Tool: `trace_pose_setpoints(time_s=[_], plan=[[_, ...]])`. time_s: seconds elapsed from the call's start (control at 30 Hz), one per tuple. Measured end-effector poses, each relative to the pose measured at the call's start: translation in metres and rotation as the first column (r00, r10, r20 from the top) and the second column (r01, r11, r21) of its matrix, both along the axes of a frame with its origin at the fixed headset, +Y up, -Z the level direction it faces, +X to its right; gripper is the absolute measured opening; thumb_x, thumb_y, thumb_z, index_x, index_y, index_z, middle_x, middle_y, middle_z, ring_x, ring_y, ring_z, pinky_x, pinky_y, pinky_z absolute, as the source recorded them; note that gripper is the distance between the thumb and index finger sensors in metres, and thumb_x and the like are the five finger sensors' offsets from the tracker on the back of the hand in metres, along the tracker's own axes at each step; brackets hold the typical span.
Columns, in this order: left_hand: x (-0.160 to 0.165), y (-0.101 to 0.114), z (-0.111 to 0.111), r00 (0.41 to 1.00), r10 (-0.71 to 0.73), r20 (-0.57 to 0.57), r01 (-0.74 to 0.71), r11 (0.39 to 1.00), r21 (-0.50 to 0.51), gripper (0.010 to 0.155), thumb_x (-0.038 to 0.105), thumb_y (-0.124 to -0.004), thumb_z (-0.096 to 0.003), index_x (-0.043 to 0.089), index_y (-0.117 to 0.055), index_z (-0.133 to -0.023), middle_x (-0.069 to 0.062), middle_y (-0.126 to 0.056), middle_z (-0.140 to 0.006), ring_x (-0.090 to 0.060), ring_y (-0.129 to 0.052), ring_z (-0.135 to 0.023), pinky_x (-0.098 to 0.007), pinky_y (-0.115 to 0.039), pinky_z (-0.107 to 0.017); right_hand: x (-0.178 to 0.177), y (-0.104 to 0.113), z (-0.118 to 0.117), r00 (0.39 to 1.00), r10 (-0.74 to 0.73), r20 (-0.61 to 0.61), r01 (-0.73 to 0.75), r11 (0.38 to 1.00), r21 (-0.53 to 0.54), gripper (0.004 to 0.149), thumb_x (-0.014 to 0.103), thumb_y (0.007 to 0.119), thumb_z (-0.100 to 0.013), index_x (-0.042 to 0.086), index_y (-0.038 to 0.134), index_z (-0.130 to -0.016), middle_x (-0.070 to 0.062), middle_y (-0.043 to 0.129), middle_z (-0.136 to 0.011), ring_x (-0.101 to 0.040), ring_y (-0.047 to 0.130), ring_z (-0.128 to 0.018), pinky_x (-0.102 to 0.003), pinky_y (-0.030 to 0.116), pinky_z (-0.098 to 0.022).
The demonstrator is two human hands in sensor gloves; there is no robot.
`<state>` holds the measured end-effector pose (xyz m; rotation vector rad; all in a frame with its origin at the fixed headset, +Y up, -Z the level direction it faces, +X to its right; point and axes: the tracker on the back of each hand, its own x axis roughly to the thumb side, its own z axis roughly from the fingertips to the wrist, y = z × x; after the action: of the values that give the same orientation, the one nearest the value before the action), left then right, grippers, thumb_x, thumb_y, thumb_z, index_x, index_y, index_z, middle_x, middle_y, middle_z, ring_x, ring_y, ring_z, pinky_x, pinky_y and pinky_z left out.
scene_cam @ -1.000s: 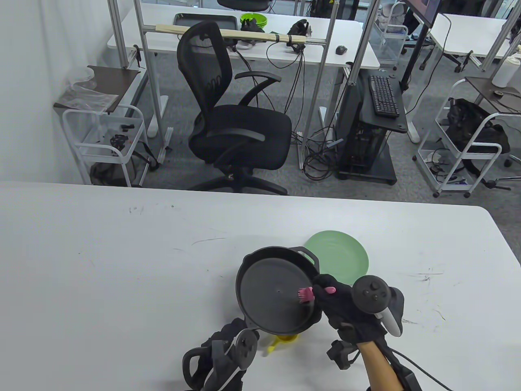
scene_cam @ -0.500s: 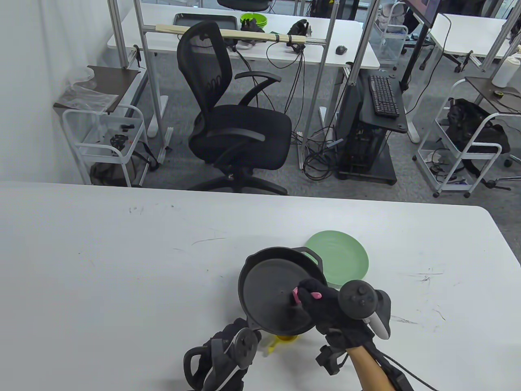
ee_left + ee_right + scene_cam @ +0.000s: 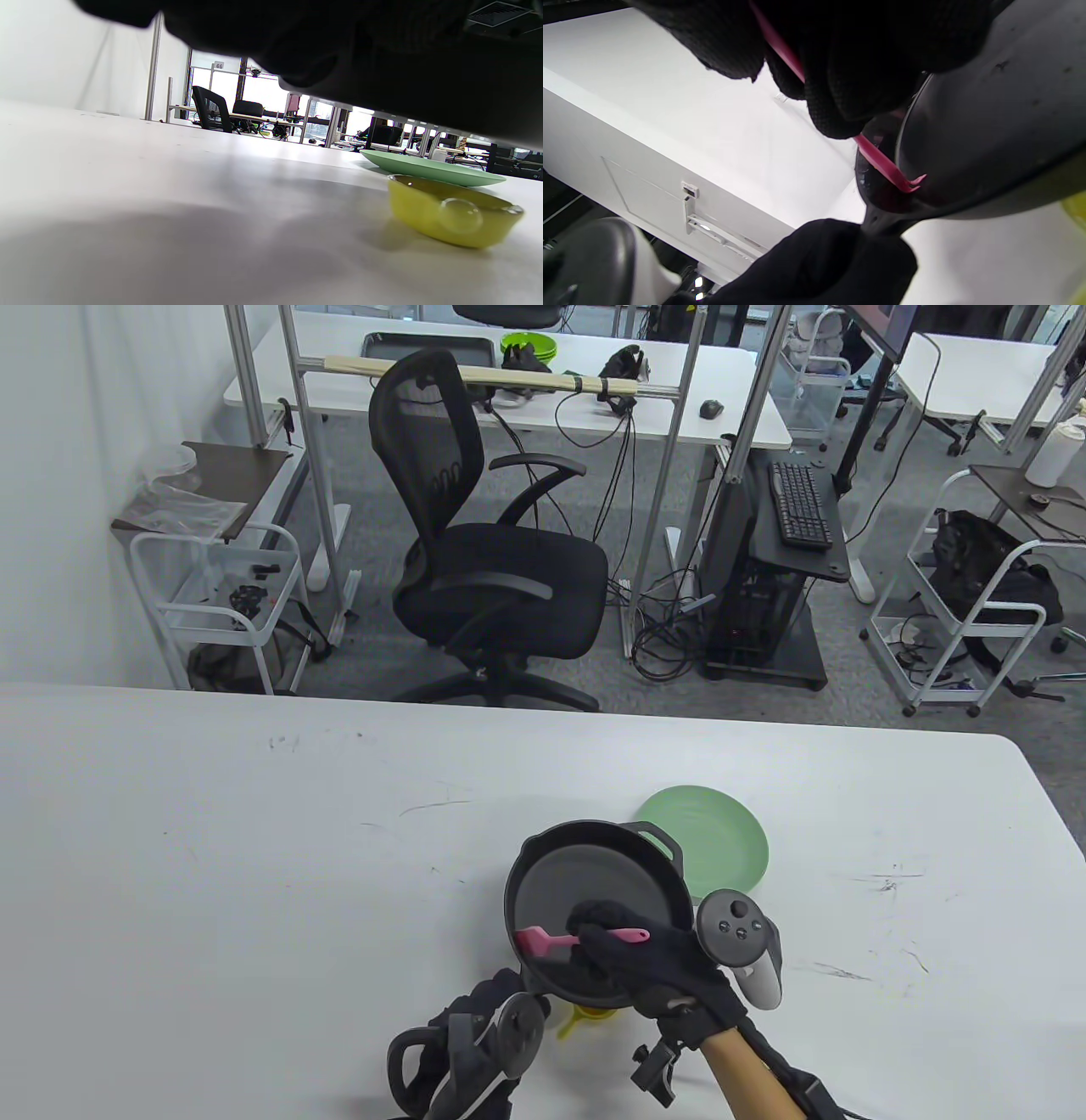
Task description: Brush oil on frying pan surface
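A black frying pan hangs tilted above the table, over a yellow bowl. My left hand grips the pan's handle at its near edge; the right wrist view shows the left hand curled round the handle. My right hand holds a pink brush over the pan. The brush head points left and lies on the near-left part of the pan floor. In the right wrist view the brush touches the pan. From the left wrist, the pan's dark underside fills the top.
A green plate lies on the table just beyond and right of the pan. The left wrist view shows the plate behind the yellow bowl, which holds liquid. An office chair stands past the table's far edge.
My right hand has swept left and nearer across the pan. The brush has turned, so its head now points left instead of sitting at the pan's right side. The pan shifted slightly right.
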<state>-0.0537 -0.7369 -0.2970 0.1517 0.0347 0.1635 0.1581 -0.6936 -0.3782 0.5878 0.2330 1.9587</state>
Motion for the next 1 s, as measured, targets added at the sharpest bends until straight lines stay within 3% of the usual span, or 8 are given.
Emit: trace_pose_setpoints(time_s=[0.13,0.53,0.7,0.87,1.0], plan=[[-0.003,0.001,0.000,1.000,0.009,-0.014,-0.009,1.000,0.001,0.061,0.058,-0.074,-0.0483,0.014,-0.084,-0.088,0.004,-0.099,-0.046,-0.011,-0.097,-0.021,-0.035,-0.087,-0.018,0.013,0.007,-0.003,0.979,0.164,0.120,-0.172,0.983,0.059,0.046,0.040,0.074,-0.064,0.010,0.073,-0.098,-0.024,0.096,-0.074,-0.031,0.094,-0.051,-0.039,0.083,-0.034],[-0.006,0.002,0.000,0.999,0.008,-0.032,-0.007,1.000,0.006,0.061,0.058,-0.075,-0.0482,0.013,-0.084,-0.088,0.004,-0.099,-0.046,-0.012,-0.097,-0.021,-0.035,-0.087,-0.017,0.059,0.018,-0.014,0.903,0.282,0.325,-0.306,0.952,0.023,0.043,0.038,0.075,-0.064,0.009,0.076,-0.096,-0.024,0.097,-0.070,-0.031,0.094,-0.047,-0.038,0.083,-0.032],[-0.007,0.002,0.000,0.999,0.009,-0.038,-0.008,1.000,0.006,0.061,0.058,-0.075,-0.0481,0.013,-0.084,-0.088,0.004,-0.099,-0.045,-0.012,-0.097,-0.021,-0.035,-0.087,-0.017,0.065,0.023,-0.013,0.866,0.324,0.380,-0.372,0.927,0.057,0.043,0.038,0.075,-0.064,0.010,0.075,-0.097,-0.025,0.096,-0.070,-0.031,0.093,-0.048,-0.038,0.082,-0.033],[-0.011,0.003,-0.001,0.998,0.003,-0.057,-0.002,1.000,0.010,0.060,0.058,-0.075,-0.0480,0.013,-0.084,-0.088,0.003,-0.099,-0.045,-0.012,-0.097,-0.021,-0.035,-0.087,-0.017,0.074,0.030,-0.010,0.886,0.227,0.403,-0.290,0.952,0.100,0.041,0.039,0.076,-0.063,0.013,0.077,-0.095,-0.023,0.097,-0.069,-0.029,0.094,-0.047,-0.037,0.083,-0.032],[-0.020,0.003,-0.003,0.995,0.008,-0.097,-0.007,1.000,0.010,0.061,0.058,-0.075,-0.0480,0.013,-0.084,-0.088,0.003,-0.099,-0.045,-0.012,-0.097,-0.021,-0.035,-0.086,-0.017,0.092,0.034,-0.010,0.909,0.074,0.409,-0.126,0.987,0.101,0.040,0.041,0.077,-0.063,0.015,0.079,-0.093,-0.020,0.098,-0.065,-0.026,0.094,-0.044,-0.034,0.083,-0.030]])
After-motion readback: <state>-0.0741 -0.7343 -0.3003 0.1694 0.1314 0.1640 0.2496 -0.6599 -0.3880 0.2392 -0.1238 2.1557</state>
